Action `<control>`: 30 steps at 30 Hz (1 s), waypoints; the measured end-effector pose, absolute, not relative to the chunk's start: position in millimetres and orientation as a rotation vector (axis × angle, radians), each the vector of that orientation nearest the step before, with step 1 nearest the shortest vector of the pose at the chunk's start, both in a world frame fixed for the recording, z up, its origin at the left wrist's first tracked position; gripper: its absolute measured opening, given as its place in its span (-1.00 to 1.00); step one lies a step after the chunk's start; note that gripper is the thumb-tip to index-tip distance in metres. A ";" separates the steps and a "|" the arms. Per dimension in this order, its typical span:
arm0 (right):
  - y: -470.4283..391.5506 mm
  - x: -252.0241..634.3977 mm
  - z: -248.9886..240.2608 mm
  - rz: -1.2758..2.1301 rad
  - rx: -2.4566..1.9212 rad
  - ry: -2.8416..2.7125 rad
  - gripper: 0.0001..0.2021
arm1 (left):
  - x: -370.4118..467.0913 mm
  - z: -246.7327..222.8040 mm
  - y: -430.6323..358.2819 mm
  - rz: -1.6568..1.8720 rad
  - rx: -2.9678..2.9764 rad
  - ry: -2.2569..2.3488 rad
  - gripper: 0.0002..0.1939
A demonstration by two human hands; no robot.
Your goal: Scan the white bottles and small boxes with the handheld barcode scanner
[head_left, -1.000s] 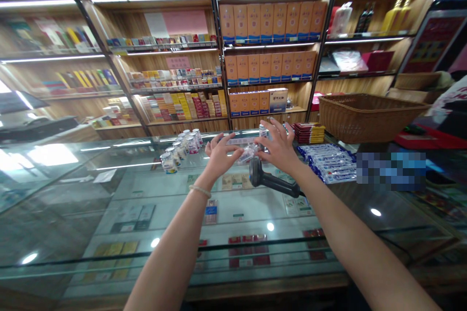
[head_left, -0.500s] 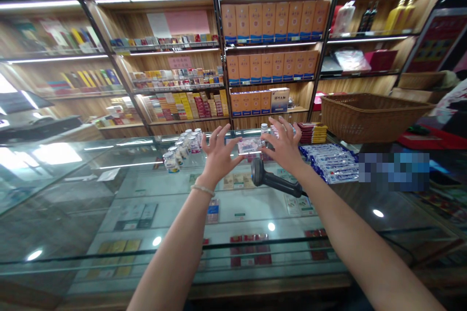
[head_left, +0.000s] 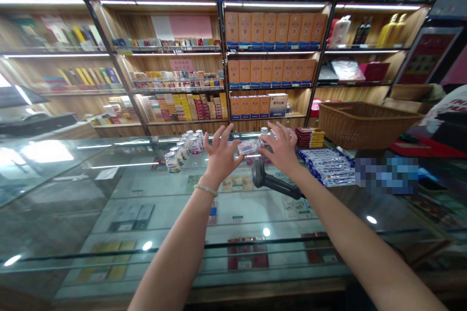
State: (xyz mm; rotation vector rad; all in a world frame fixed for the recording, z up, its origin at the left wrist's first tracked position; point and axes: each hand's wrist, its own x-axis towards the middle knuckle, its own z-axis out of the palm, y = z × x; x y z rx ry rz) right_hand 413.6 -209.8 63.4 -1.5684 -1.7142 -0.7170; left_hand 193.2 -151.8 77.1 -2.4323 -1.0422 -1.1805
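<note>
Big stuff first: wooden shelving [head_left: 129, 22] full of boxed goods filled the whole upper half of the frame. The glass counter [head_left: 270, 211] took up most of the lower half. A wicker basket [head_left: 365, 129] sat centre right, with a pile of blue-and-white packets [head_left: 328, 167] below and left of it. A cluster of small bottles [head_left: 184, 148] stood left of centre, and a black barcode scanner [head_left: 277, 183] lay just below and right of the middle.

Now the hands. The left hand [head_left: 221, 155] and right hand [head_left: 280, 148] were well spread, fingers fanned, facing each other mid-frame. Smallest thing: a pale pink-and-white packet [head_left: 247, 146] in the gap between them. Couldn't tell whether either thumb and finger actually had its ends pinched.

What changed: a second ago the left hand's fingers were bunched lower and the packet was a shiny blur. Now its flat face showed clearly, so I'd guess the handling was all about that packet.
</note>
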 end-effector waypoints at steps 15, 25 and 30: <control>-252.6 393.1 6.0 -0.281 -1.951 -1.870 0.05 | 195.0 51.2 -139.5 -1.286 -2.337 -1.103 -0.73; -268.8 380.5 28.8 0.038 -2.150 -1.972 0.09 | 193.9 33.5 -125.5 -1.221 -2.243 -1.030 -0.68; -263.4 383.5 24.1 0.003 -2.131 -1.963 -0.23 | 195.0 30.7 -126.3 -1.189 -2.257 -1.032 -0.70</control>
